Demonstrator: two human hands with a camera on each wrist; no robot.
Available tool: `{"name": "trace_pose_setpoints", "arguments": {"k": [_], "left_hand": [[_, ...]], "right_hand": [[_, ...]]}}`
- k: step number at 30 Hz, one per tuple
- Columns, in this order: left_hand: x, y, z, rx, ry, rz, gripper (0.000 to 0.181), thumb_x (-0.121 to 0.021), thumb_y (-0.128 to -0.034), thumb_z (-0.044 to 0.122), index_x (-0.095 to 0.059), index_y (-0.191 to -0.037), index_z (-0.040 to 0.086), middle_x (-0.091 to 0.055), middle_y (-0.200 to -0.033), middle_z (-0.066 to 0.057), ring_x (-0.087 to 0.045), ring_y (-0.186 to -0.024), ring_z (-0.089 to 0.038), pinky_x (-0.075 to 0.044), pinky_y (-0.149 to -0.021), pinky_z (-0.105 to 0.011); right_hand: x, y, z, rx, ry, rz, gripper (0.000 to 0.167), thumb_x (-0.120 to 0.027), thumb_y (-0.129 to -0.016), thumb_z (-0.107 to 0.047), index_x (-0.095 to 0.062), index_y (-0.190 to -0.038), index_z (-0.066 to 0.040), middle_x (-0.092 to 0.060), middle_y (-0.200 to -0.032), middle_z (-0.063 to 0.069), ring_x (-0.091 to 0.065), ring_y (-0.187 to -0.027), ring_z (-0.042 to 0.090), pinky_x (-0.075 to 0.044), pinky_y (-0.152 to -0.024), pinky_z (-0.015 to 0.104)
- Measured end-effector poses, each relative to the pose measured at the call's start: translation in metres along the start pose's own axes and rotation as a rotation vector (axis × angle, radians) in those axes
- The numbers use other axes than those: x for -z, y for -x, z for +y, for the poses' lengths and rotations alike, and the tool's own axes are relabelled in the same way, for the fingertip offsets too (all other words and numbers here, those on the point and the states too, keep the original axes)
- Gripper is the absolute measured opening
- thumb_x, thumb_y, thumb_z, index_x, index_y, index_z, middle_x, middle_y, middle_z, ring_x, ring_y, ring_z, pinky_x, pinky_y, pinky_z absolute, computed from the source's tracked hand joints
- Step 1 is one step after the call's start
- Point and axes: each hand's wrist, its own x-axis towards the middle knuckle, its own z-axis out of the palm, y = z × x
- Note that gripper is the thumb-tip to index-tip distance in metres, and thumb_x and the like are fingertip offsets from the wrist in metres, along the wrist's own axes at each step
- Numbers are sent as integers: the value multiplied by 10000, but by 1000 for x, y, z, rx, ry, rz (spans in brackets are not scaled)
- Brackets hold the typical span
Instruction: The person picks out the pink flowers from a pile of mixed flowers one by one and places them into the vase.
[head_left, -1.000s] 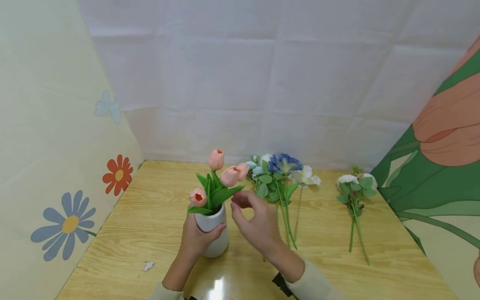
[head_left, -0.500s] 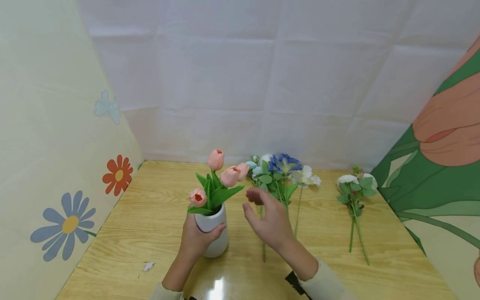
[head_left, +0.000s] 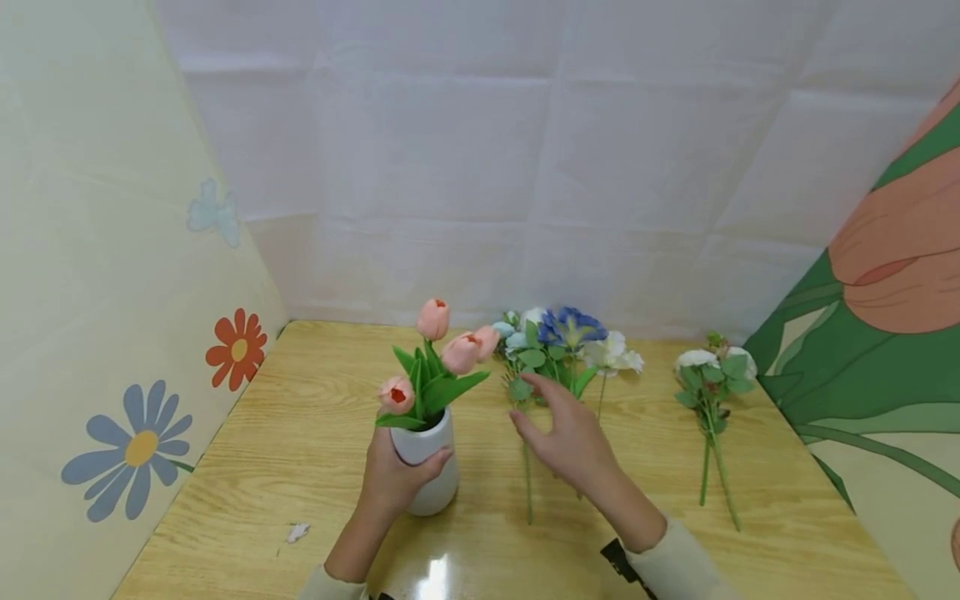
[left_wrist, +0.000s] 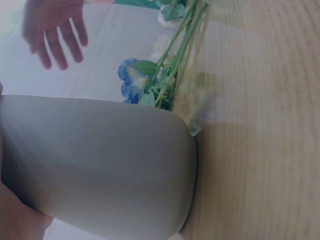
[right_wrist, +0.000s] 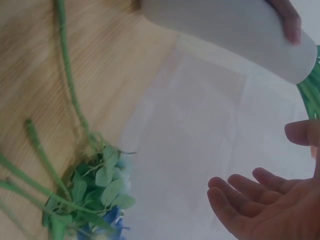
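In the head view, my left hand (head_left: pixel 397 475) grips a white vase (head_left: pixel 437 479) round its side, thumb across the front. The vase stands upright on the table and holds several pink tulips (head_left: pixel 459 353) with green leaves. My right hand (head_left: pixel 570 429) is held in the air to the right of the vase, fingers apart from the thumb and nothing between them. Beyond it lies a group of flowers: a blue flower (head_left: pixel 570 327), a white flower (head_left: pixel 611 354) and pale blue blooms (head_left: pixel 515 340). The right wrist view shows the right hand (right_wrist: pixel 270 200) with its fingers spread and relaxed.
Another bunch of white flowers (head_left: pixel 696 358) with green stems lies on the right of the wooden table (head_left: pixel 315 383). A small white scrap (head_left: pixel 297 532) sits at the front left. White cloth (head_left: pixel 420 167) hangs behind; printed floral cloths flank both sides.
My right hand has moved away from the tulips to the right, its fingers opening wider. The left hand, the vase and the tulips have stayed in place.
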Motion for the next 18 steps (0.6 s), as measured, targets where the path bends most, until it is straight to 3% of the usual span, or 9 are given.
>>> {"name": "trace_pose_setpoints", "arguments": {"k": [8,18], "left_hand": [[1,-1,0,-4,9,1,763,-895,-722,82,-450,-1340,31,-623,-1175,-145,-599,-1019,-263,-518,-845,-440],[0,-1,0,14,32,-7,794,-897,-705,61,-444,-1357,48,-620,-1187,-137,-596,-1031,-272,-507,-863,-478]], "right_hand": [[10,-2,24,-116,50,-92,604,-647,-977,-372,-483,-1480,-80,-556,-1434,192,-561,-1256,419,-474,-979,597],[23,-2,50,-196,97,-156,650,-587,-1007,-436,-428,-1513,-62,-446,-1519,237,-470,-1324,477,-405,-1027,653]]}}
